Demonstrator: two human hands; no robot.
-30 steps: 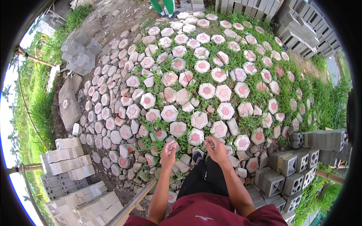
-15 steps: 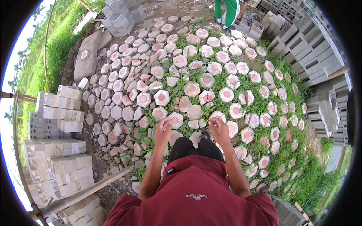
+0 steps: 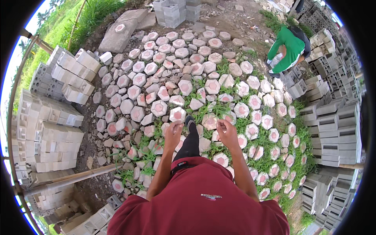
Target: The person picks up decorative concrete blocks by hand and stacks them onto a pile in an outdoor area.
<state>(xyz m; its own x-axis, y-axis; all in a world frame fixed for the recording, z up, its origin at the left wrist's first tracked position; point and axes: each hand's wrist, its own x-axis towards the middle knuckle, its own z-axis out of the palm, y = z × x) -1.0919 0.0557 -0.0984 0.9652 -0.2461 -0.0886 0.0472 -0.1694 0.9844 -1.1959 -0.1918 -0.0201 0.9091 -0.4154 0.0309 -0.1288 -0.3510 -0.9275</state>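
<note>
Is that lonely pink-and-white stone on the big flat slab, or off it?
On it: the pink-and-white stone sits on the big flat slab, whose bare grey surface shows all around it.

Pale blocks [image 3: 58, 147] are standing stacked at left, a pole [image 3: 74, 179] is stretching past them, and a green-clad person [image 3: 289, 49] is bending.

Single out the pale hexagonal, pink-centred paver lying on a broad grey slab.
The pale, pink-centred hexagonal paver at the upper left: it sits alone on the broad grey slab; the other pavers lie off it.
</note>
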